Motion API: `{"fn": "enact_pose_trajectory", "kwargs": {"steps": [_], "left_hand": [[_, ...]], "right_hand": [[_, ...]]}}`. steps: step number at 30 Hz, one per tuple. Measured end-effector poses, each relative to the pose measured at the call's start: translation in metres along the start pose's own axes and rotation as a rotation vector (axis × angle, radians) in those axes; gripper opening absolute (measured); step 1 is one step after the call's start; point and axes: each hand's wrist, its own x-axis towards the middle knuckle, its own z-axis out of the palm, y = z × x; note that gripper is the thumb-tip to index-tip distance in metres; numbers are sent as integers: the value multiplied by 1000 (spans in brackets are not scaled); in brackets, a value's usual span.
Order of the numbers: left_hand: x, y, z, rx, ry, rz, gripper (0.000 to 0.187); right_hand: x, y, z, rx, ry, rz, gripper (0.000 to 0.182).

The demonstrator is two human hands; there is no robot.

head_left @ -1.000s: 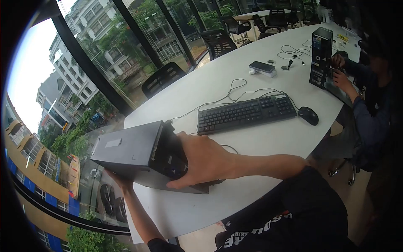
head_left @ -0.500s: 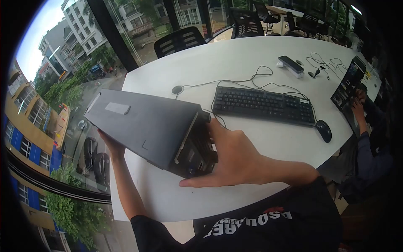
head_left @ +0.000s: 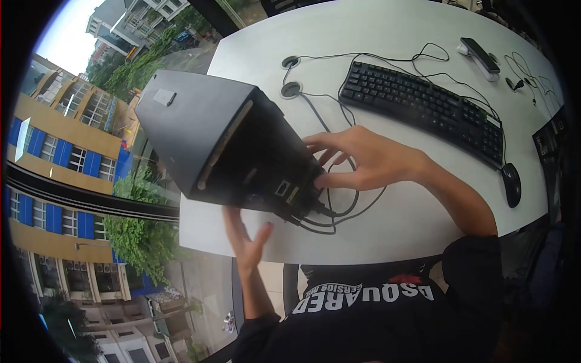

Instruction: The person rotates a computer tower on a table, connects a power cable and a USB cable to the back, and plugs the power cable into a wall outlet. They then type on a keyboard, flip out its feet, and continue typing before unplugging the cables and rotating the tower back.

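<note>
A black desktop computer tower (head_left: pixel 200 121) stands at the table's left side, its port-covered back panel (head_left: pixel 257 163) turned toward me. Black cables (head_left: pixel 330 213) run from plugs low on that panel and loop over the tabletop. My right hand (head_left: pixel 369 158) has its fingers bent against the panel's right edge, thumb close to the plugs; the exact contact is partly hidden. Beside the tower's lower left edge is my left hand (head_left: pixel 245 239), thumb stretched away and other fingertips out of sight behind the casing.
On the white table (head_left: pixel 417 218) lie a black keyboard (head_left: pixel 417 109), a mouse (head_left: pixel 511 184), a phone (head_left: pixel 480 55) on a white block, and thin cords (head_left: pixel 532 78). Two round cable grommets (head_left: pixel 292 90) sit behind the tower. A large window borders the left.
The tower has turned so its back panel faces me more, and cables at its base have come into view. My left hand has come round nearer me. The view has tilted down.
</note>
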Motion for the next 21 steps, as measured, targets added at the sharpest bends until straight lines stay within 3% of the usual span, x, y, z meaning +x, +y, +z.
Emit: {"fn": "enact_pose_trajectory", "kwargs": {"steps": [1, 4, 6, 8, 9, 11, 13, 14, 16, 17, 21], "left_hand": [[-5, 10, 19, 39, -66, 66, 101], [-19, 10, 56, 63, -23, -160, 108], [-18, 3, 66, 113, 76, -135, 96], [-17, 5, 65, 91, 97, -201, 88], [-19, -4, 63, 71, 108, -124, 78], [-20, 2, 65, 80, 139, -185, 70], [-17, 7, 68, 58, 129, -121, 60], [-16, 5, 64, 86, 139, -109, 58], [-13, -2, 58, 120, 141, -73, 56], [-12, 3, 58, 99, 125, -94, 57], [-6, 14, 42, 59, 47, -46, 62]], "right_hand": [[3, -6, -4, -14, -53, -13, 56], [5, -5, -5, -113, -111, -31, 56], [4, 4, -2, -162, -125, 38, 58], [3, 9, -1, -185, -114, -18, 48], [3, 10, 0, -191, -104, -39, 43], [2, 11, 3, -240, -64, -32, 39], [6, 17, 7, -320, 9, -134, 36], [10, 24, 13, -375, 52, -217, 36], [9, 4, 15, -426, 43, -135, 36], [14, 14, 23, -406, 146, -245, 38], [12, -3, 33, -371, 187, -144, 45]]}}
